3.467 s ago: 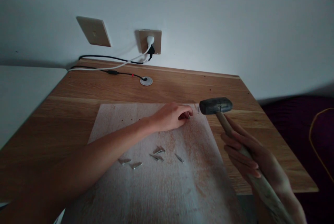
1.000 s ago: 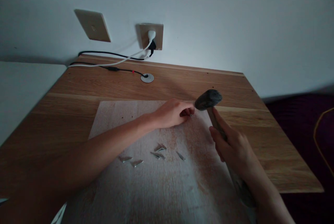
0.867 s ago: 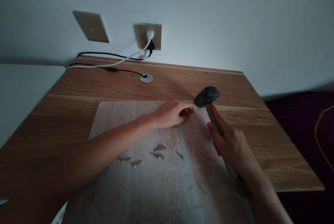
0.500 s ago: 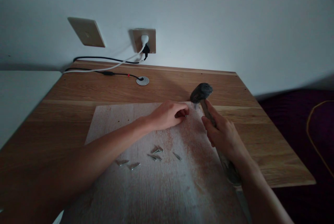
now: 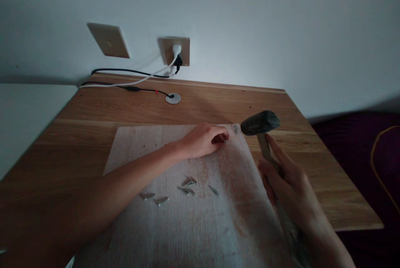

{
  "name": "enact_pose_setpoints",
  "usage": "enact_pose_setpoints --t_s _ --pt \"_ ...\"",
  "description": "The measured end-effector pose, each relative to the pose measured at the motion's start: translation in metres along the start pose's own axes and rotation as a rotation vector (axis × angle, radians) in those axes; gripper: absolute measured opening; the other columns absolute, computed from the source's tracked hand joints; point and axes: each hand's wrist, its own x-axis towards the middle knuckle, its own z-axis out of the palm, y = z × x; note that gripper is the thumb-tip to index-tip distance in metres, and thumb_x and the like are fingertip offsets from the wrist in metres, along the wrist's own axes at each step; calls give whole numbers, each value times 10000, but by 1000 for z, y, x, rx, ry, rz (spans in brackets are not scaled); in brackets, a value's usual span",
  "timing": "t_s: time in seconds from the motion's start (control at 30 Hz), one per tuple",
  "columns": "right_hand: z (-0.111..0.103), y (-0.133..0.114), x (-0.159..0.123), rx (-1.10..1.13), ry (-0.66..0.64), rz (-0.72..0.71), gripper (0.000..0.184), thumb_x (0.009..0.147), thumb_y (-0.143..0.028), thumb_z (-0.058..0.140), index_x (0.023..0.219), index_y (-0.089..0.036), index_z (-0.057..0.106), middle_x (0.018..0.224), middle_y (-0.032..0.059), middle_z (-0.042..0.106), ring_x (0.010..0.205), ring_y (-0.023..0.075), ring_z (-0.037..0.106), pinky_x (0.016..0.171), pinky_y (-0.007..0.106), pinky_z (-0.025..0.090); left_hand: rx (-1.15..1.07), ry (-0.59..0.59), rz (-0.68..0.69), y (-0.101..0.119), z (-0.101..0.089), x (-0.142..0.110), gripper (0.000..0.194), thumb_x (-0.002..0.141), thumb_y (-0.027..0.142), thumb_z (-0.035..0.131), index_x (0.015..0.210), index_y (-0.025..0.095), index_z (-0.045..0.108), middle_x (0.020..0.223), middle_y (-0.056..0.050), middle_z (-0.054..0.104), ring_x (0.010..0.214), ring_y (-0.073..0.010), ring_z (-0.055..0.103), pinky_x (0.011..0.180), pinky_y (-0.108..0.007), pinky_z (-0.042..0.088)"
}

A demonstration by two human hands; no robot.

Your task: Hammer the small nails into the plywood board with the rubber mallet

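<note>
My right hand (image 5: 290, 189) is wrapped round the handle of a hammer (image 5: 260, 123), whose dark, blocky head is raised beside the far right corner of a whitish wooden board (image 5: 193, 234). On that board, near the same corner, rests my left hand (image 5: 204, 139), its thumb and fingers pinched together. A small shiny tip of a nail (image 5: 224, 141) shows at the fingertips; the rest of it is hidden. Several loose nails (image 5: 189, 183) lie scattered over the middle of the board, one nail (image 5: 214, 190) apart from the others to the right.
Under the board is a brown wooden table (image 5: 312, 168) set against a white wall. Black and white cables (image 5: 131, 82) run from a wall socket (image 5: 184, 49) across the table's back, near a round cable grommet (image 5: 173, 98). Dark purple fabric (image 5: 350, 134) lies at the right.
My right hand has moved the hammer to the right and nearer to me, away from my left hand. My left hand keeps its pinch at the same place on the board.
</note>
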Motion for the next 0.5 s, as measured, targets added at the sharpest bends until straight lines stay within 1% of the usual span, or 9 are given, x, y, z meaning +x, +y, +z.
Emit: enact_pose_setpoints --t_s 0.1,0.17,0.27,0.33,0.4,0.5 --pt "4 5 -16 -33 -5 8 770 1056 -512 565 1754 -269 349 453 -115 460 353 162 439 377 280 388 27 -3 18 0 0 0 220 905 15 704 1052 176 728 1009 -55 827 908 -182 780 800 -286 545" --pt "6 11 -22 -92 -5 -19 747 1065 -520 546 1751 -289 363 438 -112 461 340 168 448 368 278 394 35 -3 25 -1 0 -1 267 905 9 692 1102 188 720 1020 -47 825 905 -176 776 803 -284 541" --pt "7 19 -21 -211 -21 -102 753 1069 -514 523 1756 -252 361 419 -107 456 312 177 456 337 267 394 47 5 28 -1 1 -1 280 910 26 697 1129 199 712 1013 -39 814 894 -172 761 796 -282 529" --pt "8 22 -17 -266 -19 -147 736 1074 -498 514 1749 -236 378 421 -101 456 307 175 468 342 260 408 67 13 27 -1 1 -2 268 913 42 703 1130 200 712 1002 -38 804 886 -174 748 788 -284 519" --pt "8 21 -15 -277 -16 -154 718 1073 -486 517 1739 -240 404 419 -94 467 304 175 474 345 257 409 85 15 24 -1 1 -2 272 913 44 703 1136 198 711 988 -36 796 872 -175 738 777 -287 510" --pt "10 12 -19 -233 -18 -117 705 1074 -472 529 1735 -252 415 424 -80 502 318 183 476 348 267 402 81 10 23 -1 1 -1 289 916 47 706 1168 188 700 970 -38 793 867 -184 737 780 -297 512"
